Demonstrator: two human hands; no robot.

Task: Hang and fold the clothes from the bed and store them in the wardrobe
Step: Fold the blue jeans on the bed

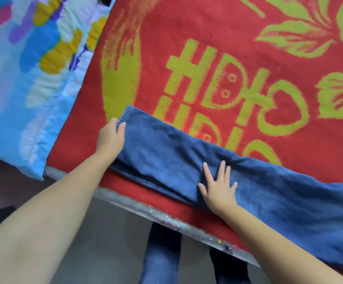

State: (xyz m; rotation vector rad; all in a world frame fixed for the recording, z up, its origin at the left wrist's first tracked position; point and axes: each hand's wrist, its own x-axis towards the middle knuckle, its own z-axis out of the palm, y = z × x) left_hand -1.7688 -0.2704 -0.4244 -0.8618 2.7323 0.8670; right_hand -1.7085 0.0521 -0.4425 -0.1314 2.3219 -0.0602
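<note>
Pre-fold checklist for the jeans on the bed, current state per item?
1. Left hand grips the hem end of the jeans: ok.
2. Right hand presses flat mid-leg, fingers spread: ok.
3. Legs stacked one on the other: ok, a lower layer shows at the near edge.
4. Fabric smooth: not ok, creases near the right hand.
5. Waist end lying flat: cannot tell, it runs out of frame.
6. Jeans fully on the red blanket: ok where visible; pillow lies apart.
</note>
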